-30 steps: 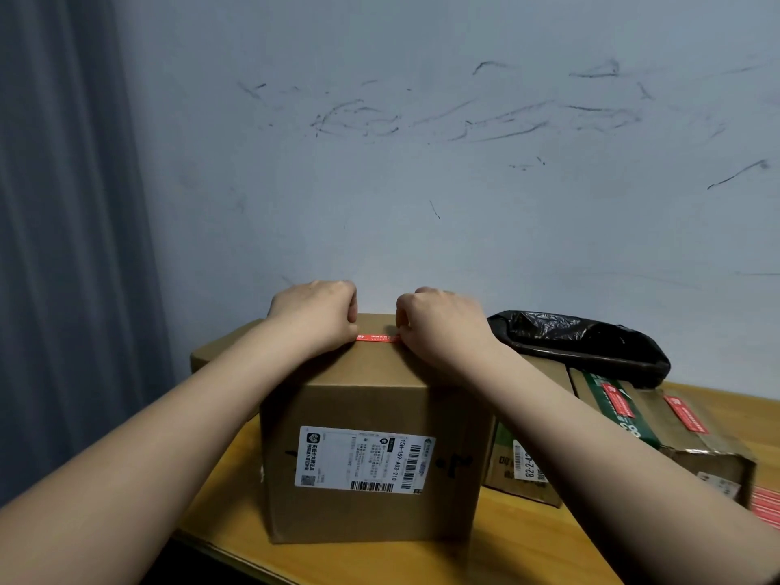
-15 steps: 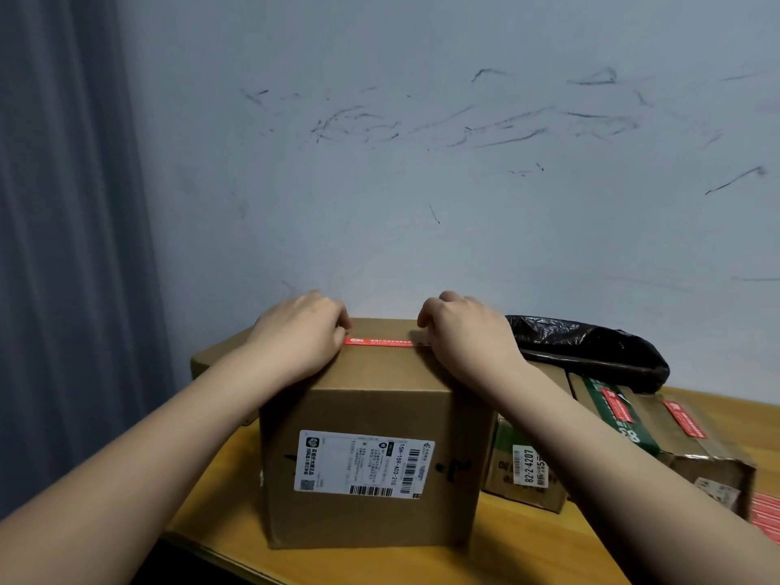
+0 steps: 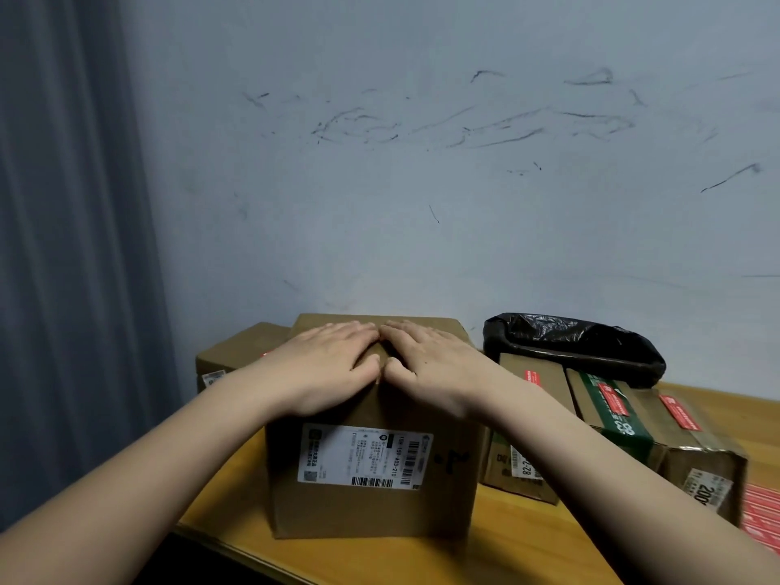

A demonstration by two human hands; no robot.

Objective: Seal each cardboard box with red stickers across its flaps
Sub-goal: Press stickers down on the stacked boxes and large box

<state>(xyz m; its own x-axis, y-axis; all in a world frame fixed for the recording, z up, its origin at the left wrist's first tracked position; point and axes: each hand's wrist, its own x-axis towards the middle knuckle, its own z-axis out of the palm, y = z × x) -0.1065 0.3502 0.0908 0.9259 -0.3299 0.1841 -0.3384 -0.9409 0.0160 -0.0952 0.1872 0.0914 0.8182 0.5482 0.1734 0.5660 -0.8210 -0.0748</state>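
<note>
**Both hands flat on the box top**

The cardboard box stands on the wooden counter, its white shipping label facing the camera. The left hand and right hand lie palm-down side by side on its top, fingers straight and together, gripping nothing, thumbs touching at the middle. The red sticker there is hidden under them. To the right lie lower boxes bearing red stickers, with a black bag on the rear one. Another box sits behind on the left.
</note>
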